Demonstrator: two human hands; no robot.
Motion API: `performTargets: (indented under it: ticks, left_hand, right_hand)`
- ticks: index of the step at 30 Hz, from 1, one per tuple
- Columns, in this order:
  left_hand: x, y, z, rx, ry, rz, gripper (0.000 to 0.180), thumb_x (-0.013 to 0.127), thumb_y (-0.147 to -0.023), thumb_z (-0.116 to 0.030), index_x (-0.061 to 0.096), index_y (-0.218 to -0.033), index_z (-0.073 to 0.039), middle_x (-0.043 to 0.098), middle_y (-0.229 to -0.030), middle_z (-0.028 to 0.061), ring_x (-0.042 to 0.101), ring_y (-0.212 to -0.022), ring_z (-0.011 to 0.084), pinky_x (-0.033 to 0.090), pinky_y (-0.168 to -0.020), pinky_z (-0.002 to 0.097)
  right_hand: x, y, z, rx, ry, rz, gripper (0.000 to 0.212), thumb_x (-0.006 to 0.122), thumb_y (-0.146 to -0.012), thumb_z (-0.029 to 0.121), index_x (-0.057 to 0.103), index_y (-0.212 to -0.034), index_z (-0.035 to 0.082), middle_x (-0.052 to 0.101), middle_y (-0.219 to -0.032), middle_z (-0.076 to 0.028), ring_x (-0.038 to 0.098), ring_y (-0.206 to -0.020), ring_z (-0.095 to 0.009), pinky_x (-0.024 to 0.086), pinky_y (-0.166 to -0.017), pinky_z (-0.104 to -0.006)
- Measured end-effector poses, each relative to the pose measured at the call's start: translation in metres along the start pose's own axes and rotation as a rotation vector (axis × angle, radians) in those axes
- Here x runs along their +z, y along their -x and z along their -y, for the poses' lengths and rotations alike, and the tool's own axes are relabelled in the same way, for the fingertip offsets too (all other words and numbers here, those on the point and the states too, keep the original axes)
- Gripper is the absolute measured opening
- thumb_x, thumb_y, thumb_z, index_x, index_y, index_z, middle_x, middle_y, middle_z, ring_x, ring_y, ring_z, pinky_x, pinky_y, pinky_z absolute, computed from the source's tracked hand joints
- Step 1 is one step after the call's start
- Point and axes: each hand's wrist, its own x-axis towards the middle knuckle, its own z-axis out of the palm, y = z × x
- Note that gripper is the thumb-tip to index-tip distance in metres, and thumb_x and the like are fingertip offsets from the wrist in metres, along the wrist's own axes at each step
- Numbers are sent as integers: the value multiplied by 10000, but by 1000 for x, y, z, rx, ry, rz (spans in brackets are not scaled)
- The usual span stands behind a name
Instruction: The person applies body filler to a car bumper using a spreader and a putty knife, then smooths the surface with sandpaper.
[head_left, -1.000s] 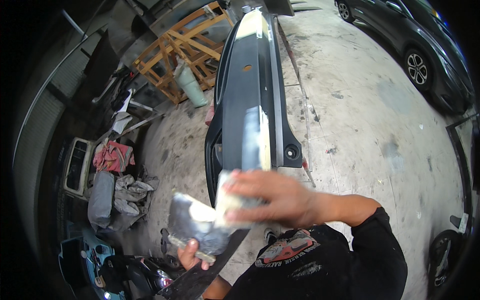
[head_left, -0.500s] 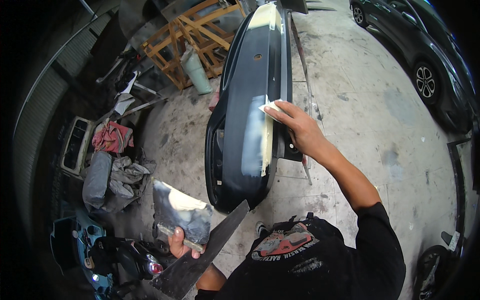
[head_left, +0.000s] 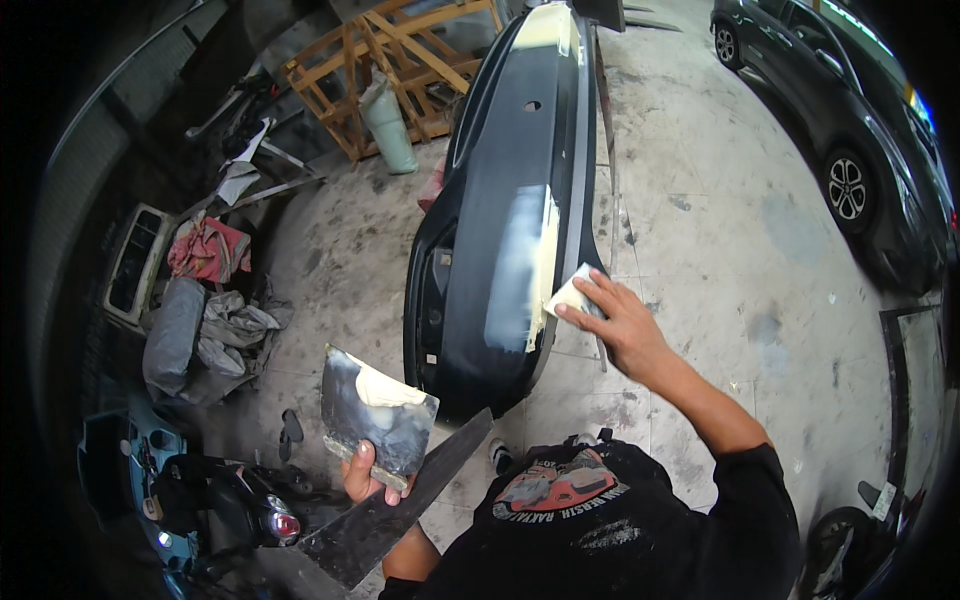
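Note:
A black car bumper [head_left: 480, 165] lies lengthwise in front of me. Cream body filler [head_left: 546, 255] runs in a strip along its right edge, beside a pale, greyish patch. My right hand [head_left: 630, 330] pinches a small pale putty spreader [head_left: 570, 294] at the bumper's right edge, by the strip's near end; whether it touches is unclear. Low on the left, my left hand [head_left: 364, 470] grips the bottom edge of a metal mixing plate [head_left: 350, 400] with a mound of filler [head_left: 386, 390] on it. Past that hand slants a dark flat panel [head_left: 400, 515]; whether I hold it is unclear.
Far left of the bumper stand a wooden frame [head_left: 400, 50] and a pale green sack [head_left: 386, 130]. Grey covers [head_left: 175, 335] and a motor scooter [head_left: 245, 505] are on the left. A dark car [head_left: 800, 110] is parked at the right.
My right hand with the spreader has moved down and right, from the middle of the filler strip to near its lower end. The mixing plate has shifted slightly right.

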Motion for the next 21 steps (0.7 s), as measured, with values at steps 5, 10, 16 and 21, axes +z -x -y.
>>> performTargets:
  ticks: [5, 10, 16, 21]
  left_hand:
    - [15, -3, 0, -81, 11, -12, 502, 499, -904, -84, 301, -1320, 117, 590, -1041, 301, 540, -372, 157, 438, -309, 256]
    - [37, -9, 9, -121, 47, -12, 527, 499, -895, -73, 283, -1332, 129, 573, -1079, 329, 542, -374, 162, 444, -311, 250]
    - [7, 2, -16, 43, 67, 152, 437, 380, -1002, -221, 353, -1313, 85, 653, -821, 209, 568, -412, 122, 449, -372, 243]
    - [-1, 3, -12, 55, 29, 69, 421, 357, -1011, -211, 338, -1298, 97, 649, -868, 221, 553, -385, 117, 430, -355, 236]
  right_hand:
    - [-36, -30, 68, -155, -381, -180, 511, 591, -790, -32, 619, -1251, 186, 531, -1306, -207, 516, -1226, -379, 439, -1007, -433]
    - [-53, -46, 105, -273, -811, 82, 651, 598, -773, -49, 514, -1363, 213, 465, -1377, -205, 448, -1292, -376, 414, -1036, -411]
    - [-36, -35, 66, -91, -470, 82, 680, 511, -742, -111, 523, -1350, 193, 497, -1331, -204, 508, -1216, -376, 417, -1019, -435]
    - [-5, -47, 10, 56, -72, -190, 629, 486, -766, -127, 558, -1309, 182, 540, -1254, -212, 535, -1160, -388, 439, -973, -440]
